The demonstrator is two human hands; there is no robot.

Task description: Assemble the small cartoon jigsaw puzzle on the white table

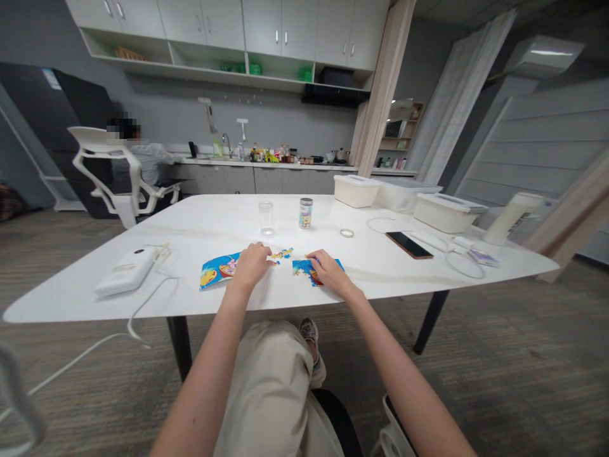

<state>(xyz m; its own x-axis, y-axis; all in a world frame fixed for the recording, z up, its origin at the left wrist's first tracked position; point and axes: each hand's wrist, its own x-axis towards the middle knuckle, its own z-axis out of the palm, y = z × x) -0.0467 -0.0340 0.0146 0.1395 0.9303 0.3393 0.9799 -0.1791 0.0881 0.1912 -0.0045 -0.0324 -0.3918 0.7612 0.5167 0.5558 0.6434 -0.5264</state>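
A blue picture sheet [214, 271] with colourful cartoon figures lies slightly bent at the left, partly covered by my left hand [253, 265]. The fingers of that hand are curled near loose puzzle pieces [284, 253]; whatever they hold is hidden. My right hand [327, 271] rests over a partly joined jigsaw puzzle [301, 264], hiding much of its right side. At its fingertips, pressed together, is a small yellowish puzzle piece [307, 256]. Behind the pieces stand a clear jar [266, 219] and a printed canister [306, 214], with a ring-shaped lid [347, 233] lying to the right.
On the white table [380, 279] a phone [409, 245], white cables and lidded boxes [445, 212] lie to the right, beside a white bottle [512, 218]. A white device [128, 271] with a trailing cable is at the left. A person [147, 158] sits beyond.
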